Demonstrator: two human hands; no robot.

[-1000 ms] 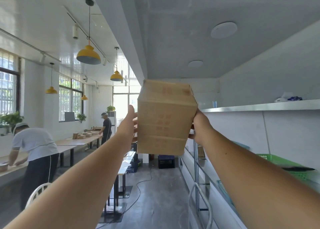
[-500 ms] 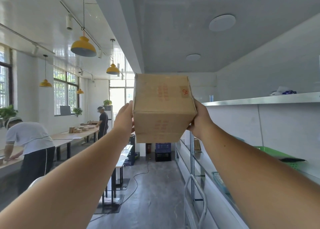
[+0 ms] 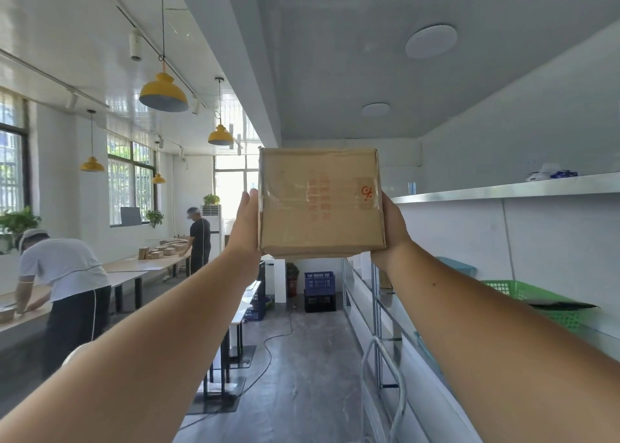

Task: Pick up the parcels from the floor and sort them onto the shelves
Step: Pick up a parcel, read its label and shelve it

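A brown cardboard parcel (image 3: 318, 204) with red printing and clear tape is held up at arm's length in mid-air, its broad face toward me. My left hand (image 3: 246, 222) presses on its left side and my right hand (image 3: 391, 227) on its right side. The metal shelves run along the right wall: the top shelf (image 3: 503, 190) is level with the parcel, and lower shelves (image 3: 379, 295) stretch away beneath it.
A green basket (image 3: 536, 300) sits on a lower shelf at right, with a blue bin (image 3: 459, 268) behind it. Stacked blue and black crates (image 3: 319, 291) stand at the aisle's end. Two people work at long tables (image 3: 131, 271) on the left. A cable crosses the floor.
The parcel has tipped so its broad printed face now points at me, and it sits lower and more squarely in view. Both hands stayed on its sides.
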